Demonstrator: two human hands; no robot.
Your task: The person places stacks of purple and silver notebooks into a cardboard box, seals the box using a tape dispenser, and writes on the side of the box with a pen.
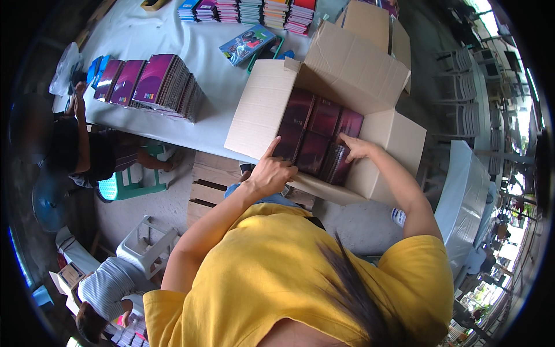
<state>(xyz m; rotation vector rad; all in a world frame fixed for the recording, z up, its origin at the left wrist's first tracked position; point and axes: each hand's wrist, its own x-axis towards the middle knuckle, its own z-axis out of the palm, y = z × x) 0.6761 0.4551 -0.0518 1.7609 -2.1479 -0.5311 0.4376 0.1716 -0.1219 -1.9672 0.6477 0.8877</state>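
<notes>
From the head view, an open box (324, 110) sits on the right end of the white table (214, 124), its flaps spread. Inside lie dark maroon notebooks (318, 133), about five stacks showing, long axes running near to far. The left hand (272, 170) rests fingers on the near-left stack; the right hand (355, 147) grips the near-right stack's edge. The hands are apart. Three purple notebook piles (150, 81) lie far left.

left hand (270, 172) on near rim of open cardboard box (263, 110) | right hand (354, 147) on maroon spiral notebooks (318, 133) inside | purple notebook stacks (153, 84) along white table's (214, 124) near edge
</notes>
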